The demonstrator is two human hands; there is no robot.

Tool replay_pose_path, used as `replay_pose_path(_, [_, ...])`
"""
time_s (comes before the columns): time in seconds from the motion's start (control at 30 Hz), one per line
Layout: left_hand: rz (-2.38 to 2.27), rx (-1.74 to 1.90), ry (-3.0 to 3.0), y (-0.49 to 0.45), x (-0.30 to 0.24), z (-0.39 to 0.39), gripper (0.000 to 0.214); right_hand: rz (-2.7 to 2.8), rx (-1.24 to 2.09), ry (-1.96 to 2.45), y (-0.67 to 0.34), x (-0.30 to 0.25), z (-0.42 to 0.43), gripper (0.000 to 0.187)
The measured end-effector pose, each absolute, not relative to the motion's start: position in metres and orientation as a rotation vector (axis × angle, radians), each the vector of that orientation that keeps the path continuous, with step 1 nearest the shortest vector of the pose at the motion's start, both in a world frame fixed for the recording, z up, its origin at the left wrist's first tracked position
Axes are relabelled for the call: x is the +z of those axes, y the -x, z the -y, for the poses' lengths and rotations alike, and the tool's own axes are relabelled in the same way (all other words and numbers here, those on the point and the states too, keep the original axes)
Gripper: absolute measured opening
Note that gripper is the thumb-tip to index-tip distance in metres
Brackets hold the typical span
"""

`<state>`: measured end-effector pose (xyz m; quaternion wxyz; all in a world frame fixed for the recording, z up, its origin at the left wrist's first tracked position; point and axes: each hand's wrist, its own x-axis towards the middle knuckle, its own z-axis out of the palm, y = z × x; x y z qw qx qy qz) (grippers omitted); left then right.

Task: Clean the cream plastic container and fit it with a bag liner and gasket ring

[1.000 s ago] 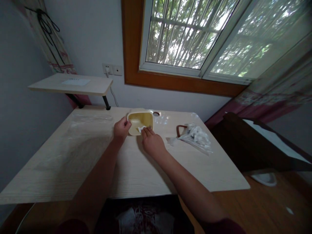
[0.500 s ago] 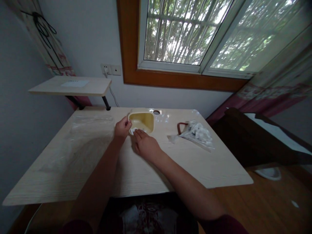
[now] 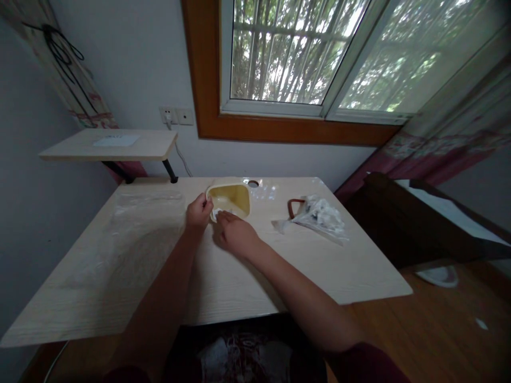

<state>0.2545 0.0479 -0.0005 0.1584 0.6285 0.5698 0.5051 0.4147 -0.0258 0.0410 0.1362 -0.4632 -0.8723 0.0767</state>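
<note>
A pale wood-grain worktop (image 3: pixel 255 287) stands against a light wall, below a window (image 3: pixel 287 53) set in an orange-brown wooden frame (image 3: pixel 279 129), with greenery and upright bars visible outside. A patterned curtain (image 3: pixel 451 143) hangs at the right and another, with a looped black cord (image 3: pixel 59 50) across it, at the left. At the back left, a small raised shelf (image 3: pixel 80 146) on black legs carries a sheet of white paper (image 3: pixel 115 140); a wall socket (image 3: pixel 168 115) is just beyond it. The yellow container (image 3: pixel 240 198), rounded at the corners, is near the back edge of the worktop, left of a round hole (image 3: pixel 253 183), its open side turned up toward the person. The left hand (image 3: pixel 198 211) has its grip clamped on the container's left rim. The right hand (image 3: pixel 236 231) reaches over the near rim, fingers together, its grip closed over a small white piece (image 3: pixel 216 214) at the near left corner; the fingers partly cover this piece, and its material is too small to tell. Clear plastic film (image 3: pixel 147 213) lies flat to the left of the hands. Well apart on the right lies a crumpled clear bag (image 3: pixel 323 217) with whitish contents, a brown loop (image 3: pixel 290 208) beside its left end.
</note>
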Motion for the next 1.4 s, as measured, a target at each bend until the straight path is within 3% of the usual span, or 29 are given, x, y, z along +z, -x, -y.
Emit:
replay_pose_path(0.17, [-1.642,1.424,-1.711,-0.257,-0.005,-0.048,0.033,2.277,0.506,1.356,-0.404,0.046,0.019,0.047])
replay_pose_path(0.33, [-1.571,1.414,-1.614,-0.262,-0.004,-0.044,0.037,2.164,0.575,1.314,-0.410,0.046,0.016,0.055])
replay_pose_path(0.7, [-1.154,1.438,-1.190,-0.283,-0.005,-0.044,0.036,2.361,0.084,1.458,-0.431,0.053,0.008,0.029])
replay_pose_path(0.93, [-1.161,1.318,-1.045,-0.271,-0.006,-0.052,0.051,2.565,-0.172,1.382,-0.447,0.058,0.006,0.024])
replay_pose_path(1.23, [-1.269,1.592,-1.314,-0.250,0.006,-0.053,0.035,2.756,-0.282,1.139,-0.471,0.062,0.011,0.022])
replay_pose_path(1.4, [-1.283,1.646,-1.425,-0.250,0.008,-0.053,0.040,2.795,-0.309,1.070,-0.480,0.061,0.011,0.021])
